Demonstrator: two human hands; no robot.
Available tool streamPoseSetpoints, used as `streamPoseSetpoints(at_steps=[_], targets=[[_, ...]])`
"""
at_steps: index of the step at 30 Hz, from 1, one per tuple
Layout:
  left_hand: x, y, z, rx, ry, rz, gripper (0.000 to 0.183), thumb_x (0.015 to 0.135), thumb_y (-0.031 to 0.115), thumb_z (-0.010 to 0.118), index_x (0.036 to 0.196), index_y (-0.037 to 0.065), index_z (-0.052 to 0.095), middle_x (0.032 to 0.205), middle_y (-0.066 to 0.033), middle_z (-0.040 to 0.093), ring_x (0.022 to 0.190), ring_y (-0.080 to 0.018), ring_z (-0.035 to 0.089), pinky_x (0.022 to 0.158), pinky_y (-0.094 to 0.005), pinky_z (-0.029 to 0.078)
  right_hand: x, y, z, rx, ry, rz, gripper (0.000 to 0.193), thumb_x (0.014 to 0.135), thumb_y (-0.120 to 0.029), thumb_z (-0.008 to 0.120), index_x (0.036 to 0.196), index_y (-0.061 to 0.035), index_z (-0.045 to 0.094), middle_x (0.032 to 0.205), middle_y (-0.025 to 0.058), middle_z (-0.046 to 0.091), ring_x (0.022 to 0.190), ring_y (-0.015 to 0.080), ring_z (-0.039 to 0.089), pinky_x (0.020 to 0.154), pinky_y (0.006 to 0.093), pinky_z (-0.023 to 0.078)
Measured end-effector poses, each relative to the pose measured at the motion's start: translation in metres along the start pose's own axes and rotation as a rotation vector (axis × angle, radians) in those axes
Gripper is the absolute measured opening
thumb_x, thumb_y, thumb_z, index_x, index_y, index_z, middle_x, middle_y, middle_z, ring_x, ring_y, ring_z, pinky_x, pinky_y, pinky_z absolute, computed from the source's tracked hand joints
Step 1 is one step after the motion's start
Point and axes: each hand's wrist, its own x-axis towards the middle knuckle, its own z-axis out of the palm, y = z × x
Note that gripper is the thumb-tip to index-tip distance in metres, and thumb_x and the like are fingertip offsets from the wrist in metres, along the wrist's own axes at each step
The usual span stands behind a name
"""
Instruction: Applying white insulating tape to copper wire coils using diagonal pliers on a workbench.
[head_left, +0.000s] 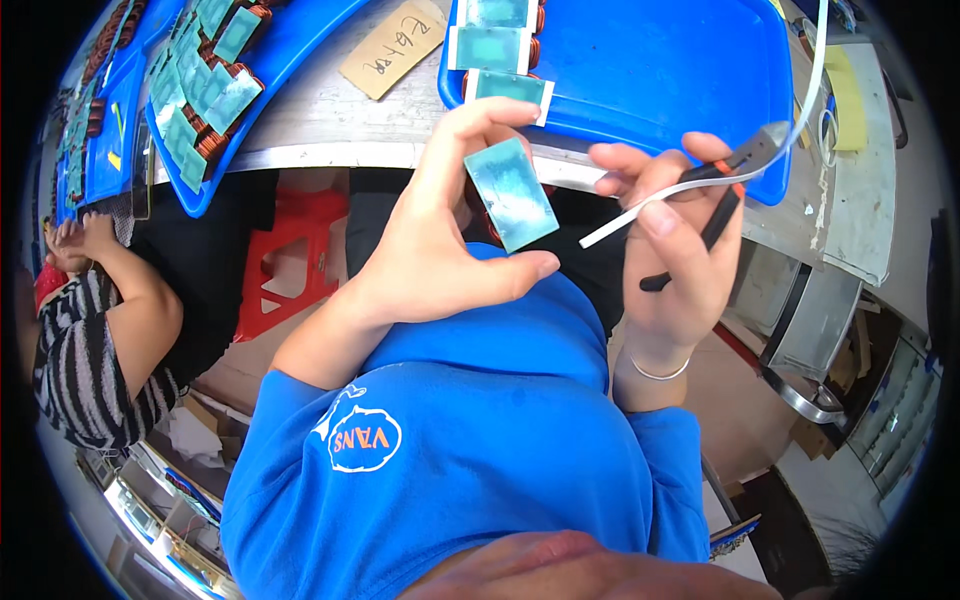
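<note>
– Starting with the left hand (pixel 425 245), what is being held there?

– A teal-faced block (pixel 512 195) is being cradled within a loose C of fingers and thumb. The hand is being kept about half open; the grip beneath is being hidden by the block. The flat face is being turned upward, perhaps to be seen easily.

– And how is the right hand (pixel 680 265) being occupied?

– With two things at once. Cutters (pixel 757 152) are being gripped by partly closed fingers, the handles being laid across the palm, while a white strip (pixel 612 228) is apparently being steadied by the thumb, its free end being aimed toward the block. The tool is probably being shared with the strip so that the left hand is being left to the block.

– Where are similar pieces being kept?

– In a blue tray (pixel 660 60) on the bench (pixel 330 140), banded blocks (pixel 490 48) with copper windings (pixel 536 50) are being lined up, presumably for order.
</note>
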Motion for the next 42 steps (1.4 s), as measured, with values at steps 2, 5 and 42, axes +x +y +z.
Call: streamPoseSetpoints(at_steps=[2,5,42], targets=[[0.001,0.000,0.001,-0.057,0.038,0.087,0.086,0.058,0.006,0.069,0.131,0.005,0.024,0.103,-0.0104,0.042,0.093,-0.0151,0.044,0.079,-0.0253,0.039,-0.004,0.005,0.007,0.036,0.001,0.085,0.045,0.077,0.001,0.055,0.117,0.0013,0.036,0.080,0.0110,0.056,0.094,0.0301,0.058,0.081,0.0368,0.046],[0.002,-0.005,-0.002,-0.138,0.031,0.164,0.085,0.058,0.013,0.065,0.131,0.003,0.022,0.106,-0.0131,0.039,0.096,-0.0176,0.042,0.083,-0.0268,0.037,-0.004,0.008,0.018,0.098,-0.016,0.144,0.042,0.079,0.002,0.054,0.117,0.0014,0.034,0.084,0.0135,0.058,0.093,0.0269,0.059,0.077,0.0341,0.050],[0.001,-0.016,-0.004,-0.104,-0.053,0.295,0.058,0.065,-0.002,0.057,0.118,0.001,0.035,0.111,-0.0076,0.036,0.095,-0.0125,0.044,0.080,-0.0252,0.039,-0.007,0.020,0.016,-0.040,0.004,0.017,0.039,0.080,0.002,0.055,0.114,0.0024,0.038,0.085,0.0113,0.056,0.086,0.0161,0.055,0.074,0.0265,0.046]])
